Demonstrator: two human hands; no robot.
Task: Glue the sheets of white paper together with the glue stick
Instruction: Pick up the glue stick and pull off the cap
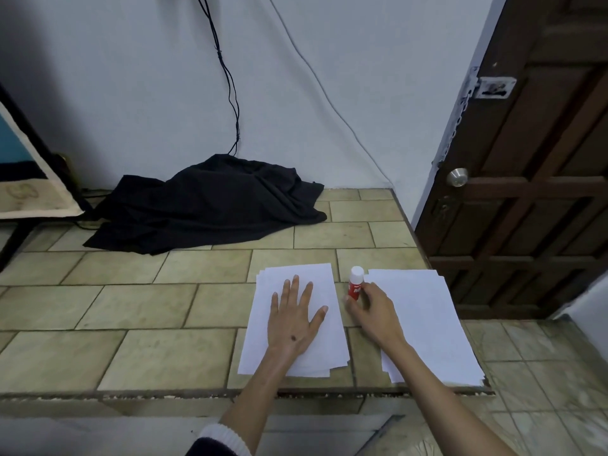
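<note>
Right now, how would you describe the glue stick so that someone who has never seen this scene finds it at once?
On the tiled counter, near its right front corner, lie two stacks of white paper. The glue stick stands upright in the gap between them, at the fingertips of the right hand. Its red body and white cap make it the only coloured thing there.

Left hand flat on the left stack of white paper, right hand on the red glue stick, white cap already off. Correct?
Not quite: the head view shows the white cap still on the red glue stick. The rest holds: left hand flat on the left stack of white paper, right hand at the stick.
</note>
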